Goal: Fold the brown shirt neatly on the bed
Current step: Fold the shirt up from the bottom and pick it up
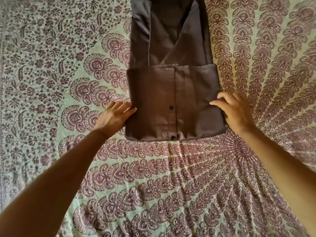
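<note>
The brown shirt (pixel 172 69) lies lengthwise on the bed, its sides folded inward into a narrow strip. Its near end is folded up over itself into a rectangular panel showing the button placket and two black buttons. My left hand (pixel 114 117) rests at the panel's left edge with the thumb on top and the fingers against or under the fold. My right hand (pixel 236 112) lies on the panel's right edge, fingers curled over the cloth. The far end of the shirt runs out of the top of the view.
The bedspread (pixel 171 177) is pale green with purple paisley rings, and it fills the whole view around the shirt. Both my bare forearms reach in from the bottom corners.
</note>
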Motion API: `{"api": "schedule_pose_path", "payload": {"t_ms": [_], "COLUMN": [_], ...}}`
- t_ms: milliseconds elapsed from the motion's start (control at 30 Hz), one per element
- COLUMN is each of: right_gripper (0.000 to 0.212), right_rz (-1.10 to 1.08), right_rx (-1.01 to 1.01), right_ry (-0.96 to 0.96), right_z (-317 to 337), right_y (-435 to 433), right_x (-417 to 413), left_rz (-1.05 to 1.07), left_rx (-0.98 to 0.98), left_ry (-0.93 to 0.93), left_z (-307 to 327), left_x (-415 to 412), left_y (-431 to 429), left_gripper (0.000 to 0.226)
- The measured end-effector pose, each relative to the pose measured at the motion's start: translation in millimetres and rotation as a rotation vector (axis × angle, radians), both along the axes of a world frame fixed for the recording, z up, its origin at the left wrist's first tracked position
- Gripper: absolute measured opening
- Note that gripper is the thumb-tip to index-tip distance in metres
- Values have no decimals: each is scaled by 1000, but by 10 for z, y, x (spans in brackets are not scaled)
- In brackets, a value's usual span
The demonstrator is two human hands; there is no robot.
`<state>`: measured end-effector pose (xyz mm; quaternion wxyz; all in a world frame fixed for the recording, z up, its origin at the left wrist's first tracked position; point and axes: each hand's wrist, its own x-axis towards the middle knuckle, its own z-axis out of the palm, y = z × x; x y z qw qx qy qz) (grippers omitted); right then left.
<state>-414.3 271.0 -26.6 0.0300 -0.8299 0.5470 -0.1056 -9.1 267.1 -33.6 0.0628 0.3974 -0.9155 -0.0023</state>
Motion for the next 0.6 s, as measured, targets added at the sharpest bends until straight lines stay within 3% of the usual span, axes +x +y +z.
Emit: {"api": "schedule_pose_path", "payload": {"t_ms": [100,233,300,433,533,600], "right_gripper": [39,30,34,17,56,62], "right_rz": [-3,35,-27,-243,-358,-394], "right_rx": [60,240,317,401,353,342], "right_ry": [-74,-393,-545,-822,-949,-1122], "right_z": [54,148,239,501,685,731], "right_y": [-14,20,84,362,685,941], "right_x": [32,46,57,141,204,254], "left_rz": [71,101,124,265,462,566], "left_rx": [-10,89,94,135,255,296], "left_ry": [20,163,174,293,497,630], "left_z": [0,102,183,343,559,694], "left_x": [-45,-80,-93,-103,-172,-216], "left_y": [15,30,91,453,865,1123], "left_gripper": [28,23,21,30,35,30]}}
